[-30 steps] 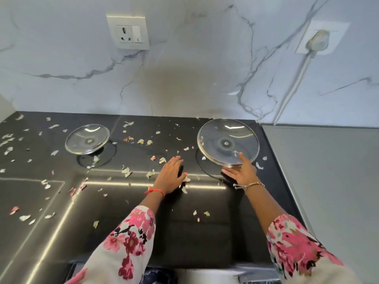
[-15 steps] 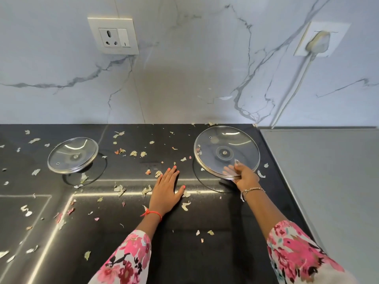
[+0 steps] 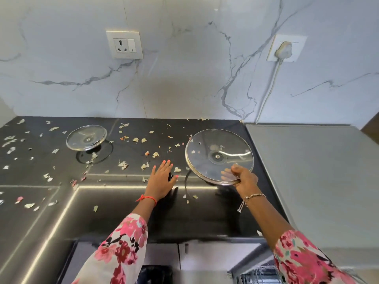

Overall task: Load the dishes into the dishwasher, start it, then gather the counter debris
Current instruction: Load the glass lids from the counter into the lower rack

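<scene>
in the loading step, by the look of it: gripping the large glass lid (image 3: 217, 152) at its near rim with the right hand (image 3: 245, 178), thumb on top, fingers (image 3: 226, 174) curled underneath and showing through the glass. holding it tilted, near edge raised off the dark surface (image 3: 205, 218), toward the right end. resting the left hand (image 3: 162, 180) flat on the surface just beside, fingers straight and spread, holding nothing.

next, probably: lifting the lid clear and carrying it down to what may be a dishwasher rack (image 3: 258, 273), blurred at the bottom edge. calls for a firm pinch, slick glass held at one edge tending to swing.

clear, round, steel-banded, with a small centre fitting and a few specks on it. leaving the small glass lid (image 3: 86, 137) well to the left, and the scattered debris (image 3: 123, 165), for later.
</scene>
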